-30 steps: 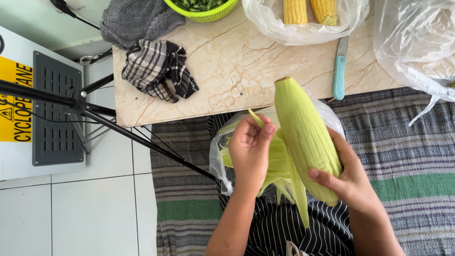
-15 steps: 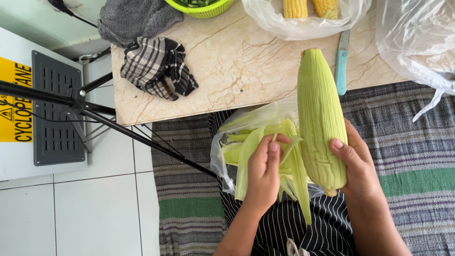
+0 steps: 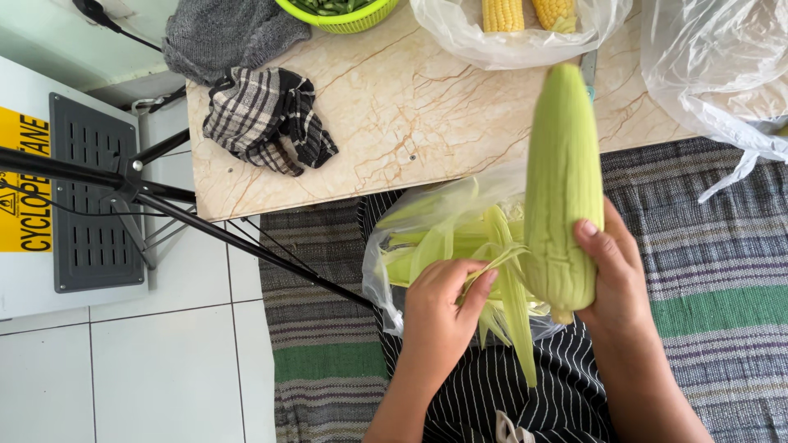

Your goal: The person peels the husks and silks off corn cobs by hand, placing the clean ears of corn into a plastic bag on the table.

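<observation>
The right hand (image 3: 614, 275) grips the unhusked corn cob (image 3: 563, 184) upright, while beside it the left hand (image 3: 439, 310) pinches a loosened husk leaf (image 3: 502, 264), best pulled steadily toward the cob's base.

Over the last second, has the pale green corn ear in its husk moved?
Yes. The pale green corn ear swung upright and up-frame; its tip now overlaps the marble tabletop.

Pale green corn (image 3: 563, 180) — black-and-white checked cloth (image 3: 267, 119).

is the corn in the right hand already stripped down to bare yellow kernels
No, the long pale-green husked corn cob held upright by the right hand shows only husk.
</observation>
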